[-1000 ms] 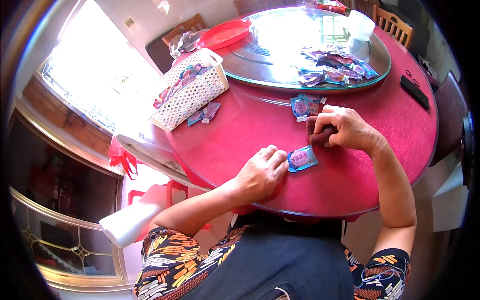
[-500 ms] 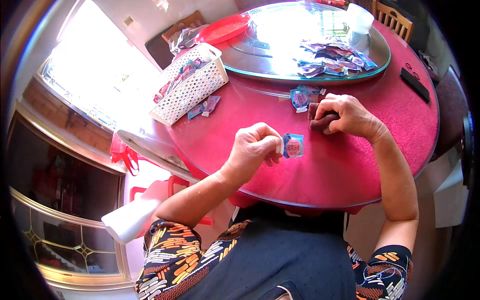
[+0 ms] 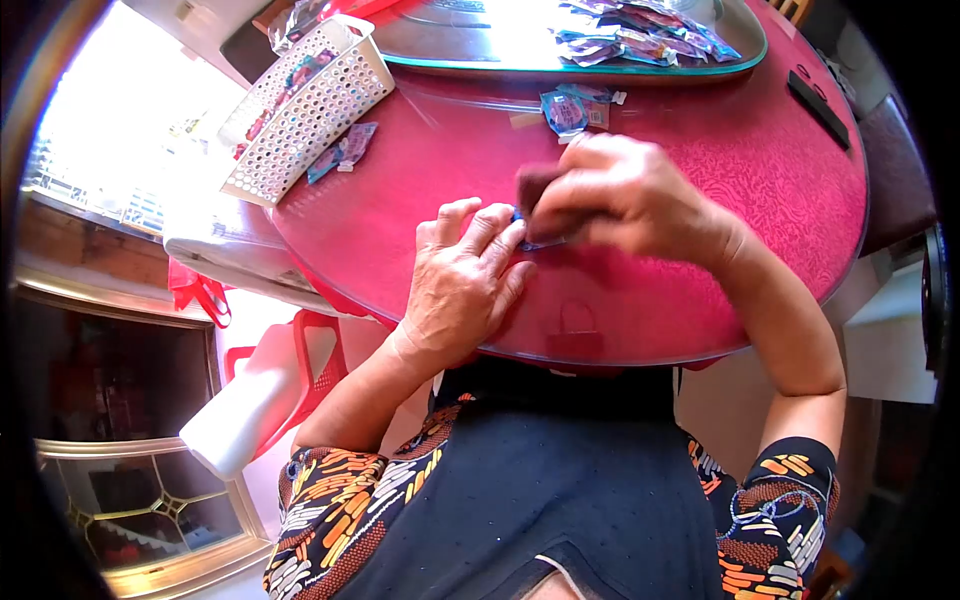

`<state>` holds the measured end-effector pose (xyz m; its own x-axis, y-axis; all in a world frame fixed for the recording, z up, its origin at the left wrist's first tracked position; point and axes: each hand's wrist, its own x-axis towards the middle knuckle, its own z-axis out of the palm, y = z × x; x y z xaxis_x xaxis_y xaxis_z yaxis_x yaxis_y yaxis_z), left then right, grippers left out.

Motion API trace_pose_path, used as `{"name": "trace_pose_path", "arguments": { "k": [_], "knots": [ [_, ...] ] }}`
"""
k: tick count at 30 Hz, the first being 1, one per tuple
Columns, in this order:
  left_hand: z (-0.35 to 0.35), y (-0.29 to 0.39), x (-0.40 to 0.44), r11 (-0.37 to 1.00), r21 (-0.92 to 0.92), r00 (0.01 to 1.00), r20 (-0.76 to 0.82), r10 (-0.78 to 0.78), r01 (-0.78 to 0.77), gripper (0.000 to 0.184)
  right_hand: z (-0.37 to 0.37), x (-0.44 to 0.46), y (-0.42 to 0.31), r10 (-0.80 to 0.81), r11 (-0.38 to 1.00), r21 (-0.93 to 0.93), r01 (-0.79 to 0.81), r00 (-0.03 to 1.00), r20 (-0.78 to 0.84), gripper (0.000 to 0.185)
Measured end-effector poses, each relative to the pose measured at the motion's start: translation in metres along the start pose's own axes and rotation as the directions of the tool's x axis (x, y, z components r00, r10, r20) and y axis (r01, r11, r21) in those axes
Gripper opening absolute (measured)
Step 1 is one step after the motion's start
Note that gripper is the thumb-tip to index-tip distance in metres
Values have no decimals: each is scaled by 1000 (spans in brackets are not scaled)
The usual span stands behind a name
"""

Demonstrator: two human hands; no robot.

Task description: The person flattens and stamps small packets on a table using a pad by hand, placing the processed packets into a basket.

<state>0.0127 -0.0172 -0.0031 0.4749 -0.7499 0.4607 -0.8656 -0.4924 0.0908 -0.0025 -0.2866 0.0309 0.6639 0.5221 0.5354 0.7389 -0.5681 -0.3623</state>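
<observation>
My left hand point(image 3: 462, 275) lies on the red table with its fingers spread, fingertips at the edge of a small blue packet point(image 3: 540, 244). Most of that packet is hidden beneath my right hand point(image 3: 630, 200), which is blurred by motion and grips a folded brown cloth point(image 3: 538, 188). The cloth is over or against the packet; whether it presses down I cannot tell. Just beyond the right hand lie a few similar blue packets point(image 3: 566, 112).
A white perforated basket point(image 3: 335, 115) with colourful packets stands at the left, two loose packets point(image 3: 343, 152) beside it. Heaped packets point(image 3: 640, 35) lie on the glass turntable point(image 3: 450, 50). A black phone-like object point(image 3: 818, 110) rests near the right edge. A red chair point(image 3: 318, 350) stands lower left.
The left hand has gone from pinching the packet to lying flat at its edge. My right hand has brought the cloth left and over the packet. The view has tilted downward.
</observation>
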Motion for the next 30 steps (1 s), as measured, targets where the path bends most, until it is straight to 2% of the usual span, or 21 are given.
{"name": "trace_pose_path", "arguments": {
  "k": [1, 2, 4, 6, 8, 9, 12, 13, 16, 17, 21, 24, 25, 26, 28, 30],
  "knots": [
    [1, -1, 0, 1000, -6, 1000, 1, 0, 0, 43, 8, 1, -10, -4, 989, -147, 13, 998, 60, 23],
    [1, -2, 0, 1000, -9, 1000, 1, 2, -2, 44, 11, 1, -13, -3, 981, -196, 6, 1000, 16, 21],
    [0, -2, -1, 1000, -15, 1000, 8, 1, 0, 44, 3, 2, -3, 87, 974, -212, -76, 995, 42, 18],
    [-2, -1, 1, 1000, -21, 1000, 16, -5, 5, 44, -1, -4, 8, 193, 918, -349, -188, 981, -20, 17],
    [-3, 1, 1, 1000, -21, 1000, 11, -11, 11, 44, -9, -5, 11, 235, 904, -360, -232, 971, -35, 16],
    [-3, 2, 2, 1000, -20, 1000, 6, -12, 13, 43, -7, -4, 11, 202, 885, -411, -217, 976, -82, 20],
    [-4, 2, 2, 1000, -14, 1000, 16, -21, 21, 43, 4, 9, -1, 41, 993, -108, -51, 995, -89, 24],
    [-4, 2, 1, 1000, -14, 1000, 18, -24, 25, 43, 6, 8, -3, -23, 985, -172, 20, 1000, -12, 27],
    [-4, 2, 2, 999, -19, 999, 24, -27, 28, 43, -5, 5, 2, 120, 992, 30, -126, 982, 147, 21],
    [-4, 2, 1, 999, -27, 999, 24, -27, 28, 43, -12, 3, 4, 145, 987, 47, -153, 979, 141, 16],
    [-3, 2, 1, 999, -43, 999, 22, -33, 34, 43, -39, -9, 18, 315, 946, 6, -323, 927, 203, 19],
    [-3, 1, 1, 999, -40, 999, 21, -29, 29, 43, -44, -6, 22, 169, 977, -148, -152, 979, 112, 23],
    [-3, 1, 2, 999, -39, 999, 21, -28, 29, 43, -33, -3, 16, 106, 994, 8, -106, 994, 21, 25],
    [-4, 2, 3, 999, -38, 999, 25, -27, 28, 43, -24, 3, 8, 34, 996, 86, -34, 999, -2, 23],
    [-5, 2, 3, 999, -37, 999, 33, -26, 27, 43, -14, 6, -6, -55, 997, -53, 62, 990, 129, 20],
    [-5, 1, 3, 999, -36, 999, 32, -18, 19, 43, -5, 1, -4, 42, 997, -70, -32, 987, 152, 19]
  ]
}}
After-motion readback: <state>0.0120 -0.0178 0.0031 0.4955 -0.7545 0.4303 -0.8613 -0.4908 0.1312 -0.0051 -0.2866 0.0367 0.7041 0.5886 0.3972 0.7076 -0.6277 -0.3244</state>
